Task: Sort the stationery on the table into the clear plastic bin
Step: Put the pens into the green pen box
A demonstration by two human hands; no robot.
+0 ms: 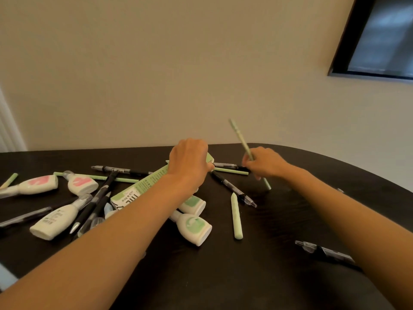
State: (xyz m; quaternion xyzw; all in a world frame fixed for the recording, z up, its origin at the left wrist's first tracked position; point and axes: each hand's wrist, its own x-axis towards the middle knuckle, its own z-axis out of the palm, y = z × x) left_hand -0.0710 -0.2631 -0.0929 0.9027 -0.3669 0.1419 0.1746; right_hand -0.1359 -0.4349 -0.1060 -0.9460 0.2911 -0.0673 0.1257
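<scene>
Left hand (190,159) curled round the far end of a long green carton (143,189) near the far edge of the table (245,276). Right hand (266,163), just beside it, pinched a pale green pencil (240,139), tilted, its lower tip close to the tabletop. Pens (232,189) and white bottles (53,220) lay scattered toward the left edge.

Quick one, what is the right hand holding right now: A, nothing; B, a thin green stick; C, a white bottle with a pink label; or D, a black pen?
B: the right hand grips a thin green stick tilted up above the table, where the black pens and white bottles lie; the left hand grips the green box.
</scene>
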